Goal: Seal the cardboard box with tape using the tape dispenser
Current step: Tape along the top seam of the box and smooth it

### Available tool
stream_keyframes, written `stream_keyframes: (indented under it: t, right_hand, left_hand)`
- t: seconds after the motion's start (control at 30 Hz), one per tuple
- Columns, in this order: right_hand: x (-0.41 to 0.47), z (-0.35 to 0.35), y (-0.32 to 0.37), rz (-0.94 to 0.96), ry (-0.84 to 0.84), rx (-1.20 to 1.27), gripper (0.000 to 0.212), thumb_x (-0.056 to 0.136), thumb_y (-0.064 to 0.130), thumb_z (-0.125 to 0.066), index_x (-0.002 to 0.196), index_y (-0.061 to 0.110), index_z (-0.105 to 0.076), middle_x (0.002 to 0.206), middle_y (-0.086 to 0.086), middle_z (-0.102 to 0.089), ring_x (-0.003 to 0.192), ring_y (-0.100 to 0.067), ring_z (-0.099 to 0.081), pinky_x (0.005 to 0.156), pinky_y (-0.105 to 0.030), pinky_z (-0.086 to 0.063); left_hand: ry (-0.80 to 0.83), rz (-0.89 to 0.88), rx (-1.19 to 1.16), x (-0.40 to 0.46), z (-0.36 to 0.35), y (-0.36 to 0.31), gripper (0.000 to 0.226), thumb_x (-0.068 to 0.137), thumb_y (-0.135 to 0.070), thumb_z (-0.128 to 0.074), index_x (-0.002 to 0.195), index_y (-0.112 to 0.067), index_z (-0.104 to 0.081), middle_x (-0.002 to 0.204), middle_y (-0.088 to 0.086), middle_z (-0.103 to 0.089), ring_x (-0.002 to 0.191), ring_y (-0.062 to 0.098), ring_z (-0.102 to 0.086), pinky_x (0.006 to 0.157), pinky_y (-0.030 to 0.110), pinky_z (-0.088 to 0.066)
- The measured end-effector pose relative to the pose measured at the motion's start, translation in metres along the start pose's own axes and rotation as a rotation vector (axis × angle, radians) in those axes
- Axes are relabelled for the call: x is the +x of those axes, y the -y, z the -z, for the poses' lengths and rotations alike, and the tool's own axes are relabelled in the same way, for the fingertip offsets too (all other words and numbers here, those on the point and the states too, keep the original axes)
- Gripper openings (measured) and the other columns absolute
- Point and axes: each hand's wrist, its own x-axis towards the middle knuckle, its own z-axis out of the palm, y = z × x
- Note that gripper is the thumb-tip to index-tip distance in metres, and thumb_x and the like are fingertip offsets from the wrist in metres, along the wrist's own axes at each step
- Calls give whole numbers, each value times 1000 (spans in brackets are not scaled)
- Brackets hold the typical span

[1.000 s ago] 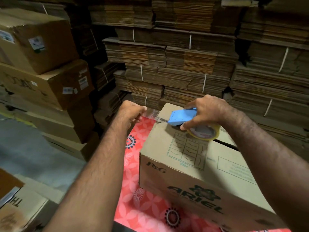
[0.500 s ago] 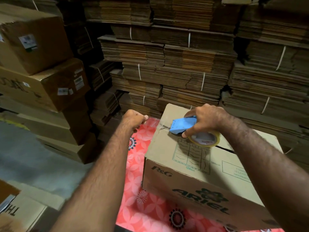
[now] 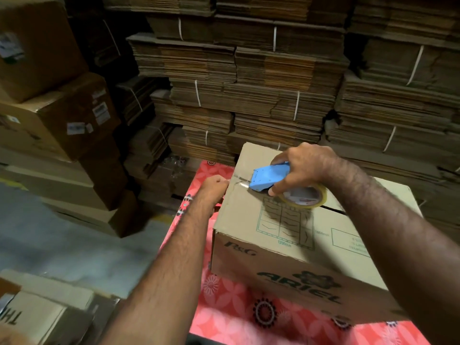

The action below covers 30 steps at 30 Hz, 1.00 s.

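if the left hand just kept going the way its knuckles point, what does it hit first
Almost at once the left hand meets the left side of the cardboard box, near its top edge by the tape end; it looks already touching, though depth is unclear.

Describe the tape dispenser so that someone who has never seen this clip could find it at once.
Start at the cardboard box printed ARIEL, which stands on the red flowered cloth. On its top, near the far left edge, the right hand grips the tape dispenser. It is the only bright blue thing among all the brown cardboard, with a yellowish tape roll behind it.
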Motion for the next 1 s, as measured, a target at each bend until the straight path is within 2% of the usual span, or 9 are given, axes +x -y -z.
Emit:
stream_keyframes:
  t: [0.17,0.27,0.37,0.47,0.57,0.63,0.7,0.8,1.0]
  right_hand:
    - [1,1,3,13,-5,-8,81,65,84,-66,135,43,-55,103,13,-59,97,-14,-56,80,-37,-52]
    - [3,0,2,18,-8,-12,81,64,84,-66,134,44,-57,105,13,-61,99,-14,-59,83,-39,-54]
    - [4,1,1,21,-2,10,79,64,82,-68,133,44,-57,105,13,-62,99,-14,-60,81,-37,-53]
    - [4,0,0,34,-11,16,78,64,81,-69,132,43,-59,104,13,-63,97,-14,-60,77,-35,-51]
    - [6,-2,-1,44,-17,29,77,64,80,-69,130,42,-61,102,12,-63,96,-14,-61,75,-34,-50]
    - [8,-3,-1,49,-25,28,78,63,81,-69,129,42,-59,102,12,-63,97,-15,-61,75,-34,-49]
    - [9,-5,-1,57,-31,23,79,64,82,-68,131,42,-53,104,9,-60,98,-17,-59,74,-35,-45]
    - [8,-7,-5,88,-47,54,69,73,82,-58,129,43,-45,95,7,-58,93,-21,-60,69,-33,-41]
    - [6,-2,-8,137,-13,54,52,79,76,-56,123,50,-49,97,9,-57,97,-19,-57,69,-33,-39]
  left_hand:
    - [-44,23,221,-7,10,11,26,83,-45,-62,93,-21,-61,89,-1,-65,80,19,-62,65,36,-54]
    - [-223,-189,177,-3,16,12,16,88,-37,-58,84,-25,-69,91,0,-72,91,25,-70,84,43,-59]
    - [-39,-308,-245,-18,8,-12,24,96,-20,-50,98,-21,-73,108,6,-74,104,19,-70,97,38,-54]
    - [160,-249,-390,-41,-4,-21,41,105,-40,-41,127,-14,-63,121,2,-69,110,13,-65,91,26,-52]
    - [132,-162,-261,-45,-6,-2,50,103,-52,-38,88,-25,-77,84,-5,-76,75,9,-71,64,22,-52]
    - [94,-75,-220,-49,-2,5,55,101,-52,-43,68,-23,-77,72,-4,-74,63,9,-68,66,26,-51]
    - [133,-80,-22,-52,2,2,50,101,-53,-41,89,-22,-78,95,0,-77,85,12,-70,84,31,-52]
    - [-13,-430,361,-59,8,-11,41,105,-26,-39,141,-15,-54,148,4,-51,134,17,-48,111,26,-33]
    - [42,-759,794,-62,-8,-11,56,100,-23,-37,155,-12,-30,162,5,-28,150,14,-22,123,27,-13]
